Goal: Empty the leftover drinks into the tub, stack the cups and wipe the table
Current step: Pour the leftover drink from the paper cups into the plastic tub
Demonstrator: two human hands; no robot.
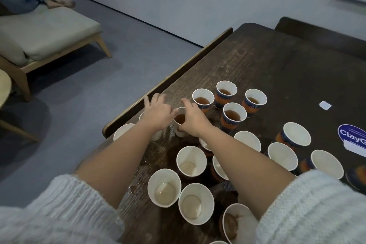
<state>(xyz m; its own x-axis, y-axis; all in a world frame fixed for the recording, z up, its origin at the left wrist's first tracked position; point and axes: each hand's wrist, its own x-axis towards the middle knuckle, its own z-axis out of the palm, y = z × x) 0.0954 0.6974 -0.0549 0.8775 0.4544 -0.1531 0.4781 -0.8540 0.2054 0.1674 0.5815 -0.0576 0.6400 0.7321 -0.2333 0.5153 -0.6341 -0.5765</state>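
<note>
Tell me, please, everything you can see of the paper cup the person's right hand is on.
The paper cup stands upright on the dark wooden table, near its left edge. Its inside is white and it holds brown drink; its outer print is mostly hidden. The right hand curls round its right side from above, and the left hand is close by its left rim, though contact is unclear. Other cups stand around it.

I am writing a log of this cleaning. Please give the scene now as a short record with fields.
surface: dark wooden table
right hand: grips a cup holding brown drink
left hand: open, beside that cup
full cups: four more, beyond the hands
near cups: upright, some with pale residue
tub: not visible
</note>
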